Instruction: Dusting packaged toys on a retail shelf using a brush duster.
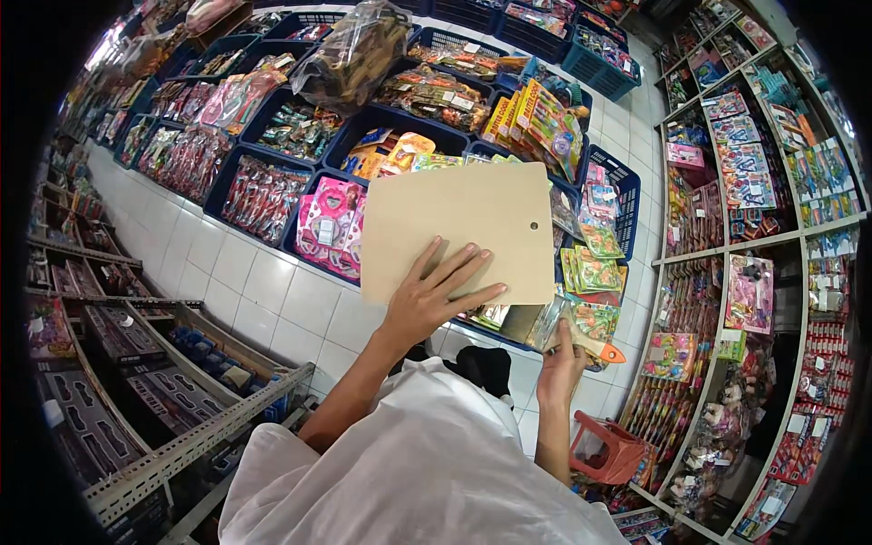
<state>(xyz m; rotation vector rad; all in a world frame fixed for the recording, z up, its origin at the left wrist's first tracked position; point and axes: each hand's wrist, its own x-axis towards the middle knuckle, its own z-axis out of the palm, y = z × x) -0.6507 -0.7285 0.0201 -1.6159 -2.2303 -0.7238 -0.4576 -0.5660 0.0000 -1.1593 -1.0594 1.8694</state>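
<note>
A beige board (454, 204) with rounded corners and one small hole lies over the blue crates in front of me. My left hand (434, 291) is flat on its lower part, fingers spread and gripping nothing. To the right of the board, my right hand (561, 361) is closed around a flat tool (590, 346) with a pale handle and an orange end. Its other end points left, below the board's lower right corner; whether it is a brush or a scraper I cannot tell.
Blue crates of packaged toys (265, 195) spread ahead. Yellow boxed sets (536, 123) and a large bag of brown items (354, 54) stand on them. Shelves of packs (740, 173) rise at right, a metal rack (200, 445) at lower left. A red plastic frame (607, 450) sits near my right forearm.
</note>
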